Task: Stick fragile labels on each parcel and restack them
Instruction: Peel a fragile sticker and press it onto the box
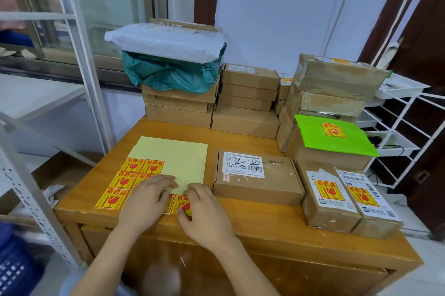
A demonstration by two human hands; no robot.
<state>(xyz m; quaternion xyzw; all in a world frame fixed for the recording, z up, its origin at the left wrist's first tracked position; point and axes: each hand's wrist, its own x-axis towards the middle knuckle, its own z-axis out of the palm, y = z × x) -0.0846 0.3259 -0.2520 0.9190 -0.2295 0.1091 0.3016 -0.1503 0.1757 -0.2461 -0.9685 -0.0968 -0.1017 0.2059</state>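
**Inspector:** While both hands rest on the pale yellow backing sheet (172, 158) of red-and-yellow fragile stickers (132, 165), how do the fingers lie?

**Assessor:** The left hand (147, 201) lies flat, fingers nearly straight, pressing the sheet onto the wooden table (265, 218). The right hand (204, 211) has fingers curled at a sticker on the sheet's near edge; whether it already pinches a corner cannot be told.

**Inspector:** Where is the next parcel?

**Assessor:** The flat brown cardboard box with a white printed label (257, 178) sits just beside the sheet, to the right and slightly beyond the right hand, which is nearer. It appears to carry no fragile sticker.

**Inspector:** Its orientation?

**Assessor:** Lid up, long axis roughly across the table, the printed label reading toward the person. Already stickered parcels (330, 197) stand further right.
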